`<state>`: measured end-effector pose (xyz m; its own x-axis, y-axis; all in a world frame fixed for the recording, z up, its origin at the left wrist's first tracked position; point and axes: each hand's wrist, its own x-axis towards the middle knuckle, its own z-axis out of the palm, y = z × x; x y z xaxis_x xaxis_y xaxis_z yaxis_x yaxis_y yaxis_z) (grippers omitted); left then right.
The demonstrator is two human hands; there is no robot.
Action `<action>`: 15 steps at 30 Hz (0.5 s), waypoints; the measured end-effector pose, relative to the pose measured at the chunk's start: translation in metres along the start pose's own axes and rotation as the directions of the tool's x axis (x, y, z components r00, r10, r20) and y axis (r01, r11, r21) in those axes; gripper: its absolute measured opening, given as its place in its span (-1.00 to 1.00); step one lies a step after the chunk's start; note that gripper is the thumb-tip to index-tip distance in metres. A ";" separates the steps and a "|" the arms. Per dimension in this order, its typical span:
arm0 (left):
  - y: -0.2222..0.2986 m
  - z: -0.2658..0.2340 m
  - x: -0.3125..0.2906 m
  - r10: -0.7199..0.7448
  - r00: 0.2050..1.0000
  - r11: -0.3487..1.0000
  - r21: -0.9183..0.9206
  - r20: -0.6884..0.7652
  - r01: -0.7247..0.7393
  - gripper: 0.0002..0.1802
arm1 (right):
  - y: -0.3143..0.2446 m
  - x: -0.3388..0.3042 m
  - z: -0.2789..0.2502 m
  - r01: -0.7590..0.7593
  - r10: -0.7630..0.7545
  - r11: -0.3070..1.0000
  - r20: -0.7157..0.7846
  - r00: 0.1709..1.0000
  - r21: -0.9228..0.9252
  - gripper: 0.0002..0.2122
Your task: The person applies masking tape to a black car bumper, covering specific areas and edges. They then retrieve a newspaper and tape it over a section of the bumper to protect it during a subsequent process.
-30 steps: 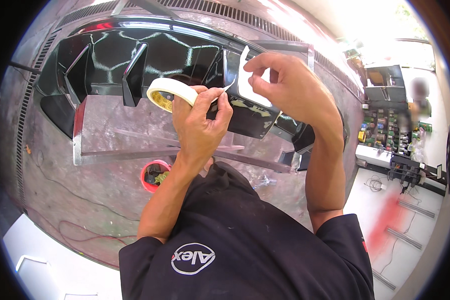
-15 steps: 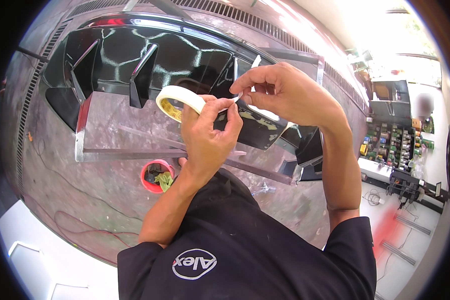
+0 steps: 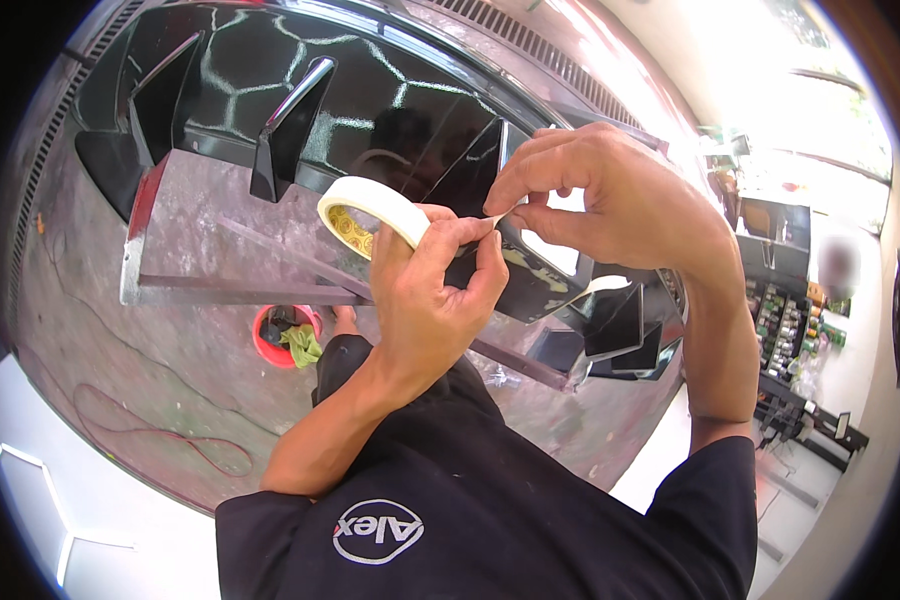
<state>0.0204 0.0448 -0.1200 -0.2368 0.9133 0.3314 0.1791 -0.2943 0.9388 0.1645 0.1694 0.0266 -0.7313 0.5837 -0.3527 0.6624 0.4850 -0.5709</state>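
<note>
A roll of cream masking tape [image 3: 388,203] hangs on the fingers of my left hand [image 3: 425,305]. Its thumb and forefinger pinch the tape where it leaves the roll. My right hand [image 3: 625,205] is closed, with thumb and forefinger pinching the same tape close beside the left fingertips. Beyond and beneath both hands lies a glossy black car bumper [image 3: 240,85] with upright fins. Below my right hand, a white patch [image 3: 562,248] shows on the bumper, beside scuffed, pale-spotted black. A loose curl of tape [image 3: 602,286] sticks out at its near edge.
A metal stand [image 3: 240,292] reaches out below the bumper. On the stained floor are a red bucket [image 3: 263,345] with cloths in it and a red hose [image 3: 130,425]. Shelves of small containers [image 3: 778,325] stand at the right. A floor grating runs behind the bumper.
The whole view has shifted, and both hands appear slightly farther right and lower. Both still pinch the tape, their fingertips now closer together. The loose tape curl shows more fully.
</note>
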 end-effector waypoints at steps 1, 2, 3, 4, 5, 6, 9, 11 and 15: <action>0.001 0.002 -0.001 0.005 1.000 1.000 0.013 -0.017 -0.005 -0.81 | 0.003 0.003 -0.002 0.063 -0.064 0.998 0.027 0.998 0.004 -0.80; 0.001 0.003 -0.002 0.001 0.999 1.000 0.025 -0.032 -0.001 -0.80 | 0.006 0.007 -0.004 0.128 -0.129 0.992 0.053 0.990 0.011 -0.80; 0.002 0.004 -0.003 0.002 0.999 0.999 0.039 -0.044 -0.001 -0.80 | 0.010 0.011 -0.007 0.194 -0.194 0.981 0.073 0.978 0.018 -0.80; 0.003 0.005 -0.004 0.003 0.998 0.999 0.052 -0.055 0.000 -0.79 | 0.013 0.015 -0.008 0.235 -0.236 0.972 0.083 0.968 0.017 -0.80; 0.004 0.006 -0.005 0.008 0.998 0.999 0.045 -0.059 -0.005 -0.77 | 0.016 0.018 -0.009 0.275 -0.275 0.961 0.094 0.957 0.018 -0.79; 0.004 0.007 -0.006 0.008 0.998 0.998 0.061 -0.068 -0.003 -0.77 | 0.019 0.020 -0.011 0.310 -0.308 0.951 0.112 0.945 0.004 -0.79; 0.007 0.009 -0.008 -0.003 0.995 0.995 0.100 -0.102 0.013 -0.75 | 0.029 0.026 -0.014 0.358 -0.359 0.933 0.158 0.920 0.034 -0.79; 0.008 0.008 -0.008 0.017 0.994 0.988 0.152 -0.107 0.000 -0.73 | 0.036 0.029 -0.014 0.378 -0.382 0.924 0.161 0.910 0.056 -0.79; 0.013 0.009 -0.009 -0.012 0.994 0.980 0.197 -0.110 0.034 -0.70 | 0.049 0.036 -0.011 0.394 -0.413 0.909 0.171 0.895 0.138 -0.81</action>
<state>0.0332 0.0354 -0.1112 -0.3429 0.8800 0.3286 0.3558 -0.2021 0.9124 0.1725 0.2221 -0.0061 -0.9556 0.2108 -0.2061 0.2920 0.5809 -0.7598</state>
